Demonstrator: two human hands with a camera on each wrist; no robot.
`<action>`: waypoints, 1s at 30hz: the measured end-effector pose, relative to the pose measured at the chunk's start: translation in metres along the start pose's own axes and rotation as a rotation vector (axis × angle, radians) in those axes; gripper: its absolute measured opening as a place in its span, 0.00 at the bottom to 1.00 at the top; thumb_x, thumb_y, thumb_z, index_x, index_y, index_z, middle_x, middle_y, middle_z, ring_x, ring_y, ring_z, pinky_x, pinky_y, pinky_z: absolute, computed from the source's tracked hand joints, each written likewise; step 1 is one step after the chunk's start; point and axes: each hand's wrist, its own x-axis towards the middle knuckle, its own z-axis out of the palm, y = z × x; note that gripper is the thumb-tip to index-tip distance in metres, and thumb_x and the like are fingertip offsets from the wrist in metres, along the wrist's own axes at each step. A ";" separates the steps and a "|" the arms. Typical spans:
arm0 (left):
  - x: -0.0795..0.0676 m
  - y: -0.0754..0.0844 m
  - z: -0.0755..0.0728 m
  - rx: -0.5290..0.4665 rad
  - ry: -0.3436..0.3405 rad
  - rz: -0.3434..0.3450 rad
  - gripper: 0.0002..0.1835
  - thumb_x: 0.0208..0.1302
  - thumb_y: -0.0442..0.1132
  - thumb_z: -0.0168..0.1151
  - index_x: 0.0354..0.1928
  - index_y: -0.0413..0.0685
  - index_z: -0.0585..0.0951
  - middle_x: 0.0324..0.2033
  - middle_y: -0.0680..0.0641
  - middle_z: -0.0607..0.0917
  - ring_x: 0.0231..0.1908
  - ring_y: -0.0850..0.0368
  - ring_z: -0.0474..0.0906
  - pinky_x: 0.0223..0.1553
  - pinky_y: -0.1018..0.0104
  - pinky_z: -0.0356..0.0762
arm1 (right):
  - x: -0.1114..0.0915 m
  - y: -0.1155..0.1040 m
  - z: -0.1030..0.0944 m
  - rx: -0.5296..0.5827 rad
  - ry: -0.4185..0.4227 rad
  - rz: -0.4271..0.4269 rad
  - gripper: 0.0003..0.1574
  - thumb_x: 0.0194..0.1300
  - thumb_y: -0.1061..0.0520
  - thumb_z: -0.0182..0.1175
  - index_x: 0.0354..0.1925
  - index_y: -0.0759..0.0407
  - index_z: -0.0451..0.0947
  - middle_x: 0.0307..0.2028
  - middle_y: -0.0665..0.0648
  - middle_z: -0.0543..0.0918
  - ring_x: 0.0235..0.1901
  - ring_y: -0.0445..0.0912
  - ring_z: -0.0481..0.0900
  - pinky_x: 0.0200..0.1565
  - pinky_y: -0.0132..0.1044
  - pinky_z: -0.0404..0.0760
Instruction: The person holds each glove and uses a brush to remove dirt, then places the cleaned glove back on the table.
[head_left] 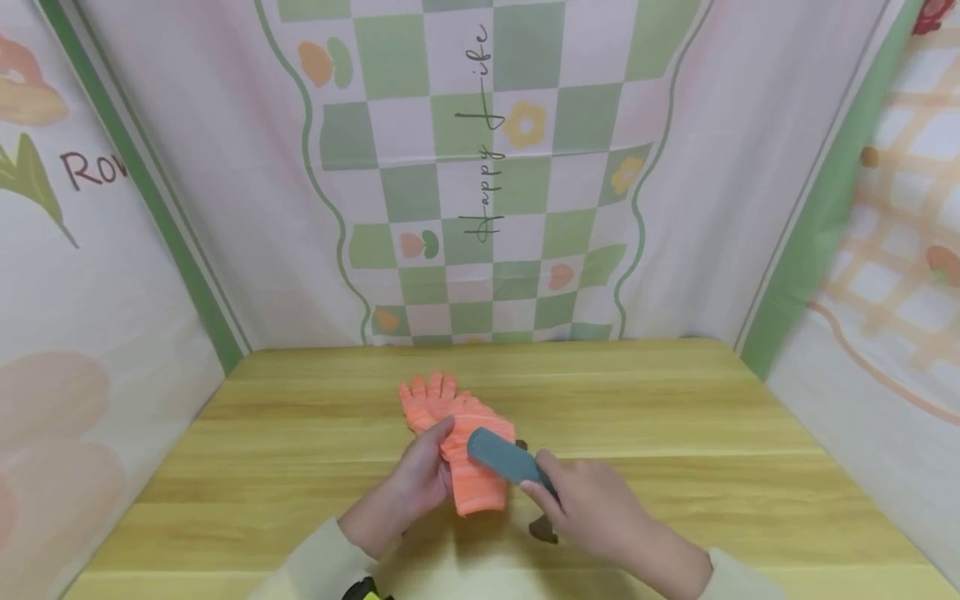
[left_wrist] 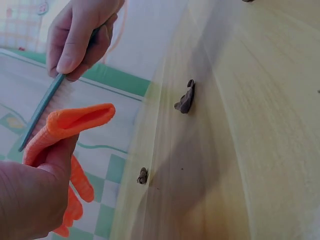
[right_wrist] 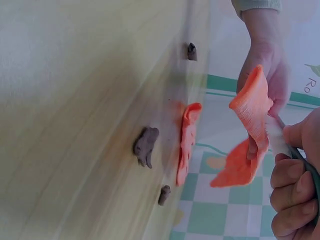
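Observation:
My left hand [head_left: 422,477] holds an orange knitted glove [head_left: 480,487] off the table, its cuff toward me. In the left wrist view the cuff's opening shows and the glove's fingers hang down. My right hand [head_left: 592,507] grips a brush [head_left: 501,454] with a blue-green back and pale bristles [right_wrist: 276,136]. The bristles lie against the glove's outer face in the right wrist view. A second orange glove [right_wrist: 186,145] lies on the table beyond the held one.
Several dark brown clumps lie on the wooden table [head_left: 300,467]: a larger clump [right_wrist: 146,146], a small clump [right_wrist: 164,195] and another clump [right_wrist: 192,52] among them. Behind the table hangs a green-and-white checked cloth [head_left: 465,183], with patterned cloths at both sides.

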 end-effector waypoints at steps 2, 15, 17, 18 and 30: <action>0.000 0.000 -0.001 -0.009 0.009 -0.003 0.28 0.79 0.45 0.34 0.71 0.32 0.53 0.52 0.45 0.81 0.53 0.56 0.77 0.61 0.55 0.68 | -0.001 0.001 0.001 -0.006 0.014 0.004 0.15 0.73 0.46 0.54 0.36 0.56 0.71 0.15 0.40 0.62 0.13 0.32 0.59 0.15 0.27 0.62; 0.002 0.002 -0.009 -0.042 0.046 -0.003 0.26 0.79 0.45 0.34 0.68 0.33 0.55 0.46 0.49 0.83 0.51 0.58 0.78 0.59 0.61 0.71 | -0.014 0.008 0.002 -0.069 0.040 0.018 0.16 0.71 0.47 0.57 0.43 0.59 0.75 0.17 0.39 0.65 0.14 0.31 0.59 0.16 0.27 0.62; 0.002 0.003 -0.011 -0.049 0.042 0.003 0.25 0.79 0.45 0.34 0.67 0.33 0.56 0.43 0.50 0.84 0.48 0.60 0.79 0.57 0.62 0.73 | -0.016 0.009 0.001 -0.069 0.031 0.040 0.16 0.71 0.47 0.57 0.42 0.59 0.75 0.17 0.39 0.65 0.14 0.32 0.59 0.16 0.27 0.62; 0.003 0.003 -0.011 -0.052 0.042 0.006 0.24 0.79 0.45 0.34 0.67 0.33 0.56 0.43 0.50 0.84 0.48 0.60 0.80 0.57 0.63 0.73 | -0.017 0.009 0.000 -0.067 0.027 0.048 0.16 0.71 0.46 0.57 0.42 0.59 0.75 0.17 0.39 0.65 0.14 0.32 0.59 0.16 0.27 0.62; 0.006 0.011 -0.013 0.002 0.057 0.022 0.25 0.79 0.46 0.34 0.66 0.34 0.57 0.43 0.51 0.82 0.46 0.59 0.79 0.56 0.61 0.74 | -0.022 0.019 -0.005 -0.066 -0.001 0.120 0.17 0.72 0.45 0.56 0.41 0.58 0.75 0.17 0.40 0.66 0.15 0.33 0.60 0.17 0.28 0.64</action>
